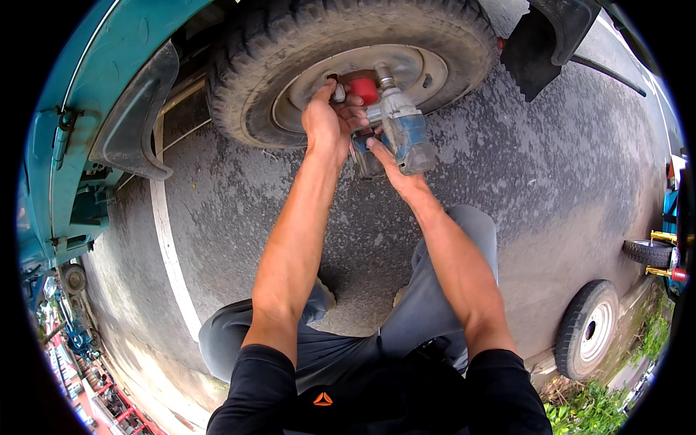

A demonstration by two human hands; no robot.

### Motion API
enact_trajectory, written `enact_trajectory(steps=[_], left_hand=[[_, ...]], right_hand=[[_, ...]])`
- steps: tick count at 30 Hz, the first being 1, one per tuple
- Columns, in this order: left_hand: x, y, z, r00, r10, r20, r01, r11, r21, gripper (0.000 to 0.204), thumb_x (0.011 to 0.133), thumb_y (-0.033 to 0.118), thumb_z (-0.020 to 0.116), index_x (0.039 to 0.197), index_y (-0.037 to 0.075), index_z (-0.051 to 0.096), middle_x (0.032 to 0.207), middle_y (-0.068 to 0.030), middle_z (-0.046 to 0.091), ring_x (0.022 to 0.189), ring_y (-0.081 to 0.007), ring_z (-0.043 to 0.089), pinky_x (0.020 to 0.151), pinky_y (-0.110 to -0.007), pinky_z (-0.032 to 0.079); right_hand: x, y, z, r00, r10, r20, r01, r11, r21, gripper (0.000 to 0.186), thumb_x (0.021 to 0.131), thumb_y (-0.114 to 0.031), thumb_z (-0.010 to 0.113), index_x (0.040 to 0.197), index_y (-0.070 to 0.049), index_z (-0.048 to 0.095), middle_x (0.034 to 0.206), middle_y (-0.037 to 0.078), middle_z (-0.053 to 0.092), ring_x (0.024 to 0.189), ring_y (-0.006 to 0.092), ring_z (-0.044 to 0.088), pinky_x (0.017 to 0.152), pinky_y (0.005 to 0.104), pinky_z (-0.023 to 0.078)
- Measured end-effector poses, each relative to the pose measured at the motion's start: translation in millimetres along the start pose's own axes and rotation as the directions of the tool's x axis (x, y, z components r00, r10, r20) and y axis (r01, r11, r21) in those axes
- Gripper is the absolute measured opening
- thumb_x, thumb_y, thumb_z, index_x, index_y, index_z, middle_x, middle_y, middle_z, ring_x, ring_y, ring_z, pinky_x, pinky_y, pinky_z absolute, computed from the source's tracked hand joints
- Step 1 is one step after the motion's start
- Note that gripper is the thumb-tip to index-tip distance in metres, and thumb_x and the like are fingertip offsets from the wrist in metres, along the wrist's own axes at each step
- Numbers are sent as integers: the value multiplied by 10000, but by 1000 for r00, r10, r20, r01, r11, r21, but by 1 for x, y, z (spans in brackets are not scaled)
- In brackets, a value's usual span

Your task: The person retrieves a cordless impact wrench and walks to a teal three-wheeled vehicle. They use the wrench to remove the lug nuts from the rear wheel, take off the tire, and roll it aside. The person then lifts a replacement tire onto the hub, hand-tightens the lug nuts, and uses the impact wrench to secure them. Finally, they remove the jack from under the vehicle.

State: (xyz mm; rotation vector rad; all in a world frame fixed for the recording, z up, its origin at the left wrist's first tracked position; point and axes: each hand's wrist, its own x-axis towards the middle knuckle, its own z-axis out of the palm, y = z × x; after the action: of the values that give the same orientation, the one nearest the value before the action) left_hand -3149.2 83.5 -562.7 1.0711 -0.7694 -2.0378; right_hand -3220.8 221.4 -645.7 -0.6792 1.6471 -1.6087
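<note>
A truck wheel [243, 94] with a treaded tyre and a dusty steel rim stands in front of me. At its centre is a hub with a red cap [364, 90]. My left hand [328, 123] is at the rim, its thumb and forefinger at a metal wheel nut [338, 93], the other fingers loosely curled. My right hand [390, 163] grips the handle of a worn blue-and-grey cordless impact wrench [406, 130]. The wrench's socket [384, 75] points at the rim, right of the red cap; whether it sits on a nut I cannot tell.
Teal vehicle bodywork [80, 138] and a dark mudguard [138, 123] hang at the left. Another black mud flap [533, 54] is at the upper right. A loose wheel [589, 330] leans by the kerb at the lower right. A white line [168, 246] crosses the asphalt.
</note>
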Motion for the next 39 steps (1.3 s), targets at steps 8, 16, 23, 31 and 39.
enact_trajectory(steps=[8, 16, 23, 31, 39], left_hand=[[-8, -13, 9, 995, -68, 75, 72, 996, -45, 219, 941, 161, 455, 1041, 4, 568, 763, -104, 591, 573, -234, 535, 527, -399, 465], [-17, -24, 37, 996, -84, -25, 88, 958, 272, 328, 945, 370, 746, 822, 93, 622, 607, 8, 515, 438, -137, 444, 394, -336, 348], [-13, -31, 32, 942, -252, 222, 239, 967, 82, 280, 991, 360, 661, 903, 99, 609, 644, 47, 404, 532, -104, 364, 489, -287, 280], [-16, -84, -17, 975, -194, 106, 199, 980, -32, 292, 958, 311, 500, 1044, 52, 605, 744, -44, 511, 630, -187, 464, 605, -359, 389], [14, -152, -170, 917, -372, -141, 394, 803, 447, 279, 947, 272, 532, 1008, 46, 683, 840, -105, 645, 692, -248, 581, 636, -410, 478]], right_hand=[[-9, -9, 11, 991, -131, -22, 130, 990, -57, 355, 942, -125, 763, 1262, -33, 639, 1188, 88, 688, 1099, 203, 647, 960, 374, 520], [-22, -9, -14, 992, -120, 30, 122, 990, -76, 392, 954, -182, 767, 1300, -43, 645, 1191, 79, 710, 1121, 212, 659, 983, 411, 528], [-48, -23, -52, 992, 119, 41, -107, 967, -233, 479, 916, -259, 818, 1311, -47, 649, 1195, 92, 722, 1110, 228, 667, 970, 425, 537], [-66, -17, -65, 982, 181, 55, -162, 957, -240, 532, 909, -307, 826, 1325, -35, 638, 1227, 137, 709, 1161, 251, 653, 989, 446, 536], [-37, 18, -60, 987, 147, -66, -158, 961, -227, 587, 873, -337, 858, 1308, -7, 641, 1211, 139, 708, 1119, 251, 661, 967, 443, 537]])
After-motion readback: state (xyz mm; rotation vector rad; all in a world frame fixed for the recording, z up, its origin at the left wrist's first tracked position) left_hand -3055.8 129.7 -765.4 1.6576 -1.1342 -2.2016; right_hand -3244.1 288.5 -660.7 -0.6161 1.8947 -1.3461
